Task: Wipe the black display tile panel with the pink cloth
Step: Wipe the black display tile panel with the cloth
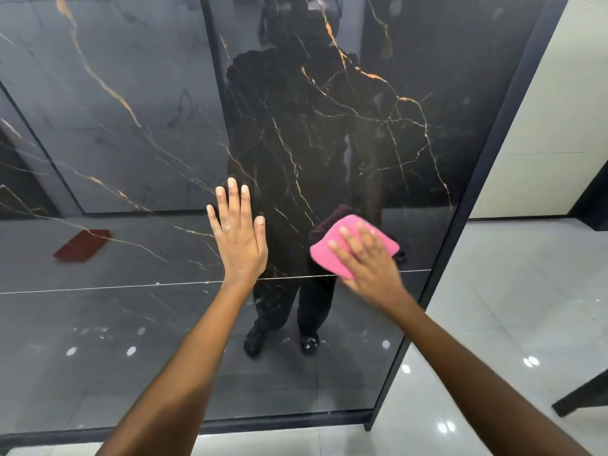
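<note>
A: Where is your cloth right now?

B: The pink cloth [353, 246] lies flat against the black display tile panel [329, 126], pinned under your right hand [368, 258]. Your fingers are spread wide over it, palm pressing, not gripping. That makes sense: an open palm pushes the whole pad of cloth onto the glossy face, so more of it rubs at once.

A: And the other hand?

B: Your left hand [238, 238] is also open, all 5 fingers fanned and flat on the panel, holding nothing. It sits just beside the cloth hand, to its left, at about the same height. I judge it is there to brace you, or to steady the upright panel while you push.

A: What is near the cloth?

B: A thin horizontal joint line [131, 286] runs just below both wrists. The dark frame edge [487, 179] stands to the right of your cloth hand. The right hand looks blurred, so I take it you are mid-stroke.

A: Much left?

B: Pale smudges [98, 334] show well below your left hand, so probably yes.
</note>
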Demonstrator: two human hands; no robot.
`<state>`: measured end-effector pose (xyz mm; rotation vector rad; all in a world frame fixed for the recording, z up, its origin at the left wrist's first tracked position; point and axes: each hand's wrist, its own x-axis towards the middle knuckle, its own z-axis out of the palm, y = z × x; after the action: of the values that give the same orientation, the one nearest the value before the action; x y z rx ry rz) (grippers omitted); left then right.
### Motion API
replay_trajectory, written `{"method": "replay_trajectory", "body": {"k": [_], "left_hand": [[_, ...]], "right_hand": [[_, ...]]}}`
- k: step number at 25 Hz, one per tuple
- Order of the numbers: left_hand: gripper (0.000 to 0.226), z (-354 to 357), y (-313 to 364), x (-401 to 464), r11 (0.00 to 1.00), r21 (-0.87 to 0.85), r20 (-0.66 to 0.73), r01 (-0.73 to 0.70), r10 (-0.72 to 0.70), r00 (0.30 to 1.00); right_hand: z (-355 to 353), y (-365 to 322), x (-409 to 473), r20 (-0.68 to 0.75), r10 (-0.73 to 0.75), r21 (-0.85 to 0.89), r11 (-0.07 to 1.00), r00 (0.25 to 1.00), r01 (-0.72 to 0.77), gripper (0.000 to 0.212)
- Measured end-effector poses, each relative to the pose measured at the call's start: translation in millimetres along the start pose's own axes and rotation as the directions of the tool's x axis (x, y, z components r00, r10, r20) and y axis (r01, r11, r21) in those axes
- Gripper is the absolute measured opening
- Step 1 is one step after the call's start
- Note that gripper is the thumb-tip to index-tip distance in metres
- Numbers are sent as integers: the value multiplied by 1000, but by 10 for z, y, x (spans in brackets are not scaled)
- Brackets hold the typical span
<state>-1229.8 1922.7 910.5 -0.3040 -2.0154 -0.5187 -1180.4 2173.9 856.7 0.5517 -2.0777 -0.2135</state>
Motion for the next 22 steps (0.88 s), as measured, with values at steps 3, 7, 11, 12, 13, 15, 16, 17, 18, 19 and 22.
{"method": "replay_trajectory", "body": {"k": [3,7,11,12,13,15,16,17,18,19,22], "left_hand": [[54,-187,-407,-44,992,-14,-62,129,-130,990],[57,-307,-1131,-64,989,122,-60,84,-77,995],[53,-250,-1207,-12,989,151,-98,3,12,995],[53,-240,-1218,-7,989,149,-112,9,8,994],[53,-231,-1236,-12,989,149,-127,9,10,992],[53,-216,-1268,-44,990,141,-150,-7,29,988],[53,-215,-1268,-35,989,151,-151,-12,35,988],[54,-230,-1260,1,987,163,-135,-8,30,990],[54,-250,-1235,41,987,160,-112,-10,28,993],[54,-276,-1197,44,990,138,-77,-16,26,997],[48,-529,-1258,-53,999,-30,46,-13,15,999]], "right_hand": [[-166,472,-378,-59,352,40,936,934,-350,90],[-43,-133,-135,12,556,206,812,831,-546,90],[306,-1285,680,21,183,73,980,983,-184,98],[300,-1304,743,23,104,63,992,994,-106,94],[296,-1181,693,-9,61,57,997,998,-60,90],[245,-749,360,-80,118,103,989,990,-109,86],[179,-537,184,-85,211,125,972,974,-199,83],[119,-434,66,-63,321,148,939,945,-309,82],[113,-448,32,-35,425,167,895,904,-414,83],[143,-598,113,-20,514,192,844,857,-502,86],[363,-1685,783,43,457,232,860,888,-454,92]]}}
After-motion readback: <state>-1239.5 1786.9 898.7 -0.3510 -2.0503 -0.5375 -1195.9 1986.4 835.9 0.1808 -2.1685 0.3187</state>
